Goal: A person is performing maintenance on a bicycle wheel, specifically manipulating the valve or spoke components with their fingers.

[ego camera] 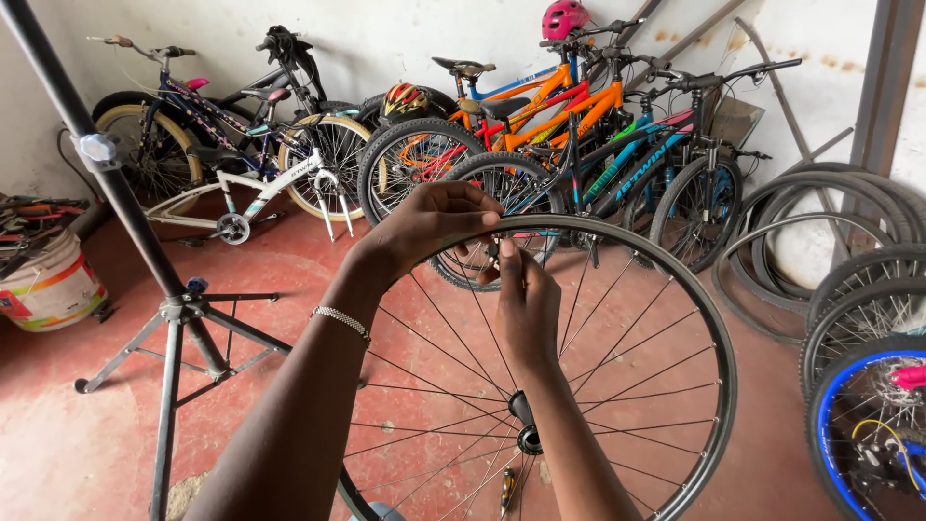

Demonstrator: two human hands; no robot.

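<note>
While both hands (482,260) grip rim (666,280), bucket (50,285) stands left.

Bare wheel (617,386) stands upright in the foreground, centre to right. Left hand (424,227) grips the top of its rim; right hand (526,309) just below and right of it, among the spokes. Repair stand (174,318) left of the wheel, feet on the floor (289,260). Bucket (48,285) at far left, on the floor. Row of bicycles (540,125) behind, against the back wall (386,39). Helmet (564,17) on top of one. Loose wheels and tyres (858,289) stacked at right.
</note>
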